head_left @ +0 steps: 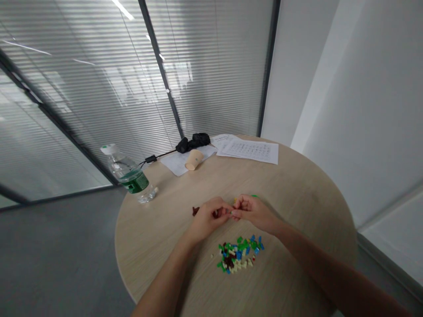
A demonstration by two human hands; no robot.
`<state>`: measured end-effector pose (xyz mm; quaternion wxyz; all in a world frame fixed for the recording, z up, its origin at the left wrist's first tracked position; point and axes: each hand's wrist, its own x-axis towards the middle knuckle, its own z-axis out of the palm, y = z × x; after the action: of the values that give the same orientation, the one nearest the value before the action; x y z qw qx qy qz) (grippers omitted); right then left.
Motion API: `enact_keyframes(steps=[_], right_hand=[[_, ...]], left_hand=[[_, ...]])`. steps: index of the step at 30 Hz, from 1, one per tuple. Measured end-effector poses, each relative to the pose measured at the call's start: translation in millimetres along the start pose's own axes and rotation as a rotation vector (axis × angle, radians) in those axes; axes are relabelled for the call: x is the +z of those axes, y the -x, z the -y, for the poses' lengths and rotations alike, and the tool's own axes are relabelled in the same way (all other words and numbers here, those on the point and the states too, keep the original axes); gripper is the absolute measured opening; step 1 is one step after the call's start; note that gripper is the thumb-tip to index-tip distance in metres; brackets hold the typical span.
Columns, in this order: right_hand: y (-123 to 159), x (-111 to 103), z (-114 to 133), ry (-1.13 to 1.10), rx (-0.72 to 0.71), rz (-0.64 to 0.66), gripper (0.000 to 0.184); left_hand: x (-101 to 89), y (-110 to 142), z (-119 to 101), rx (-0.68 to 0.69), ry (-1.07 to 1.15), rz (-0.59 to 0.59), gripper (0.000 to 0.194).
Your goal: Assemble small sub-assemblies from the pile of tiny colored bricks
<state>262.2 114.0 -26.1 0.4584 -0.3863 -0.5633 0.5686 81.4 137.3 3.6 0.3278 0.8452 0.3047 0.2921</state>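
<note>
Building bricks, mixed colours (238, 254): heap on round worktop (297, 207), just below left hand (208, 219) and right hand (254, 213), fingers (222, 206) pressed together, pinching tiny piece (231, 212); water bottle (129, 175) upper left.

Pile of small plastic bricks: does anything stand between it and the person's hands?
Nothing visible does: the left hand and right hand meet at the fingertips over the wooden table, just beyond the pile of small plastic bricks.
</note>
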Motion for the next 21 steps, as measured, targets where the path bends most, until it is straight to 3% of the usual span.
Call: enact_keyframes(steps=[6, 11, 14, 21], right_hand=[[-4, -33, 4, 0.19, -0.081, -0.11, 0.018], [-7, -76, 3, 0.62, -0.127, -0.301, 0.014], [-6, -88, 0, 0.827, -0.117, -0.299, 0.013], [-2, -89, 1, 1.002, -0.032, -0.216, 0.009]], left_hand=[[-3.8, 0, 6, -0.03, -0.01, -0.019, 0.019], [-7.2, 0, 9, -0.073, -0.039, 0.001, 0.018], [-6.8, 0, 10, -0.1, -0.063, 0.036, 0.018], [-6.3, 1, 9, -0.126, -0.094, 0.088, 0.018]])
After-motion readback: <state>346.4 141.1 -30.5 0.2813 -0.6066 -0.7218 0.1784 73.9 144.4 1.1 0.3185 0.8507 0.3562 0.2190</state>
